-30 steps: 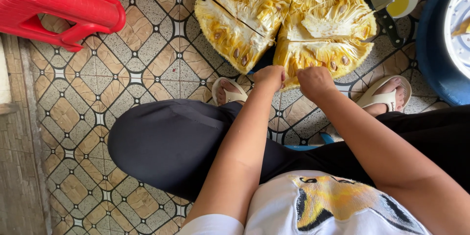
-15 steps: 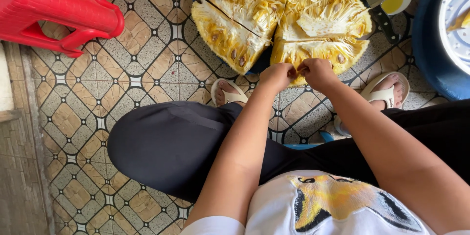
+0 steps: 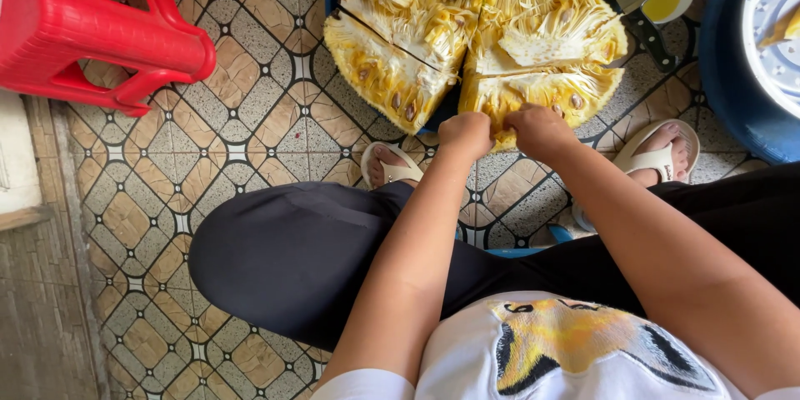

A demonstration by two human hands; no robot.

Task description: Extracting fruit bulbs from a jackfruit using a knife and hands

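Since the earlier view both hands have stayed at the near edge of the cut jackfruit point(image 3: 533, 92) on the floor. The left hand point(image 3: 467, 135) and right hand point(image 3: 540, 129) each keep a closed grip on its flesh, fingertips hidden underneath; the fruit's top is cut off.

A large jackfruit point(image 3: 475, 33) lies cut open on the tiled floor, split into thick wedges with the yellow flesh facing up. The left wedge point(image 3: 392, 58) shows pale stringy fibres along its top and a row of brown seeds set in deep-yellow pods near its lower edge; a straight cut line runs across it. The right wedge point(image 3: 542, 87) lies just beside it, the two meeting at a narrow seam in the middle. Its lower rim is bright yellow with a few seeds showing, and above that rim the fibres fan out around a whitish core.
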